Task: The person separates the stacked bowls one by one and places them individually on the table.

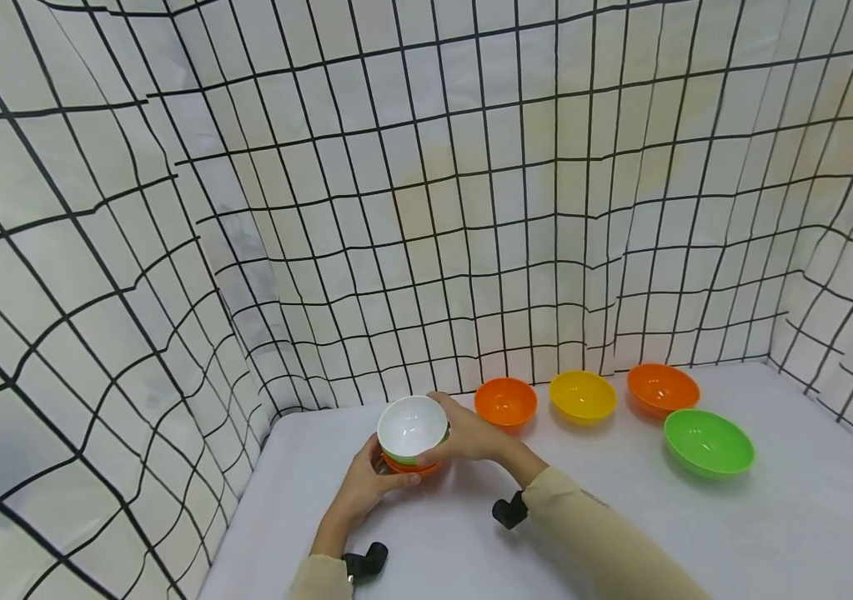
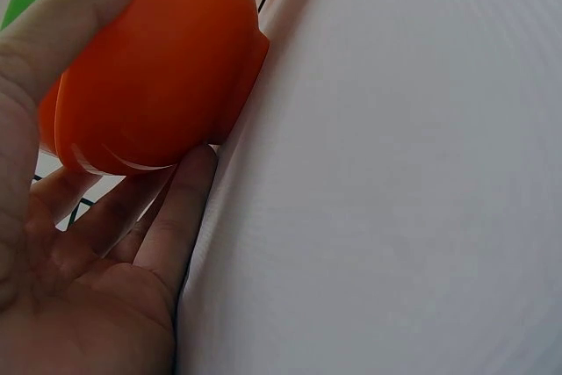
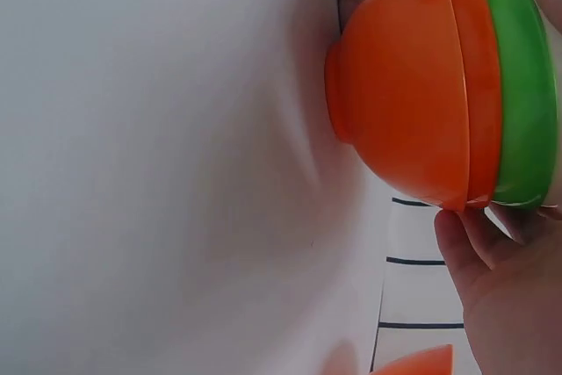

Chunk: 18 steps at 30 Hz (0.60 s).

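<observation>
A stack of bowls stands at the left of the table: an orange bowl [image 3: 404, 85] lowest, a second orange bowl [image 3: 479, 85] nested in it, and a green bowl with a white inside [image 1: 411, 427] on top. My left hand [image 1: 364, 483] holds the lowest orange bowl, thumb on the near side and fingers round the left and below its curve. From the right, my right hand [image 1: 467, 435] grips the green bowl, with its fingertips near the rims of the orange ones in the right wrist view. Part of the stack is hidden behind my hands.
To the right on the white table [image 1: 591, 517] are another orange bowl [image 1: 505, 402], a yellow bowl [image 1: 582, 397], a further orange bowl [image 1: 662, 389] and a bright green bowl [image 1: 709, 443]. A white wall with a black grid [image 1: 471, 208] encloses the back and sides.
</observation>
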### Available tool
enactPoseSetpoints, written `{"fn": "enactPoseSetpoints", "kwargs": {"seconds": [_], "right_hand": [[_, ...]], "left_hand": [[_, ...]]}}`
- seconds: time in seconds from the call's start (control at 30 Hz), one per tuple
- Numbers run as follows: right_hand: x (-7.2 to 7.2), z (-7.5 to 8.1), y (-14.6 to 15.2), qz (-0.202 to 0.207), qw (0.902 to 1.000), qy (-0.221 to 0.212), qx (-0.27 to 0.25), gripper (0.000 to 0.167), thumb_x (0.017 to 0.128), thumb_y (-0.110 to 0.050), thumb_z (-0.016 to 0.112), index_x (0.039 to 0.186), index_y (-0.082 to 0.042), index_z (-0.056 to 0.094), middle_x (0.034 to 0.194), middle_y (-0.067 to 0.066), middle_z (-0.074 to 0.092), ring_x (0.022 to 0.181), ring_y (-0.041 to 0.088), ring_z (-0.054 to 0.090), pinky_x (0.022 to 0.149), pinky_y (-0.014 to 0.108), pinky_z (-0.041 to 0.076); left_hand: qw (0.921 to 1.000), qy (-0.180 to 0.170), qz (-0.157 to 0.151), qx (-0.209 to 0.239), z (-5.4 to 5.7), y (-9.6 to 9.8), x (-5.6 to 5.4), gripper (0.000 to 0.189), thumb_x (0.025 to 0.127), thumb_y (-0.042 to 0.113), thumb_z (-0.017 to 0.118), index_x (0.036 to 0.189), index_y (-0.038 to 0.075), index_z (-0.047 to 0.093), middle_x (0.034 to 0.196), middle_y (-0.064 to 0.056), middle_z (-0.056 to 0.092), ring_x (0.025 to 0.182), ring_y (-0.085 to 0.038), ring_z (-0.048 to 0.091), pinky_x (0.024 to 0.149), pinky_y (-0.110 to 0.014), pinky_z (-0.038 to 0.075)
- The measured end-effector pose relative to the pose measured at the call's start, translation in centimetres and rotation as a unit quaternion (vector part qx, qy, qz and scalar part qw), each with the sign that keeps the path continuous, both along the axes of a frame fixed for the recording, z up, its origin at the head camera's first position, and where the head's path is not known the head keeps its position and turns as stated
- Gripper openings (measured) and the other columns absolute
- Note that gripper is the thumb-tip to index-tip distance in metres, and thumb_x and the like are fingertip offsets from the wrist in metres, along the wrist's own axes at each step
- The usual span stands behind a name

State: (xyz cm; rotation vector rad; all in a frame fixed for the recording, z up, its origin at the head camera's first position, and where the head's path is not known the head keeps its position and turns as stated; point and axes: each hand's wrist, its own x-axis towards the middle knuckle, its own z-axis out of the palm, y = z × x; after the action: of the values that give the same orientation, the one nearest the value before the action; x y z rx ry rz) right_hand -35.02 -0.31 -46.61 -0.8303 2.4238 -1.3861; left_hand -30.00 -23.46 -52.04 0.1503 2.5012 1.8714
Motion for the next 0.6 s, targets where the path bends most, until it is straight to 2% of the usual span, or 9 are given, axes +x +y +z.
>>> {"fn": "enactPoseSetpoints", "kwargs": {"seconds": [0.27,0.6], "right_hand": [[-0.49,-0.28,-0.4,0.018,0.9997,-0.008,-0.012,0.111,0.075,-0.042,0.09,0.159,-0.018,0.023,0.145,0.006,0.055,0.127,0.024,0.057,0.108,0.048,0.053],[-0.57,-0.51,-0.59,0.024,0.9995,-0.006,-0.02,0.108,0.076,-0.042,0.089,0.158,-0.016,0.024,0.145,0.005,0.054,0.127,0.024,0.056,0.109,0.048,0.053]], "left_hand": [[1.0,0.001,0.002,-0.005,-0.02,-0.05,0.04,0.098,0.073,0.023,0.094,0.154,0.016,0.04,0.155,-0.009,0.05,0.142,-0.034,0.049,0.119,-0.056,0.041],[1.0,-0.003,0.003,-0.006,0.12,0.02,0.18,0.099,0.074,0.024,0.094,0.155,0.015,0.038,0.156,-0.01,0.049,0.142,-0.034,0.049,0.119,-0.056,0.041]]}}
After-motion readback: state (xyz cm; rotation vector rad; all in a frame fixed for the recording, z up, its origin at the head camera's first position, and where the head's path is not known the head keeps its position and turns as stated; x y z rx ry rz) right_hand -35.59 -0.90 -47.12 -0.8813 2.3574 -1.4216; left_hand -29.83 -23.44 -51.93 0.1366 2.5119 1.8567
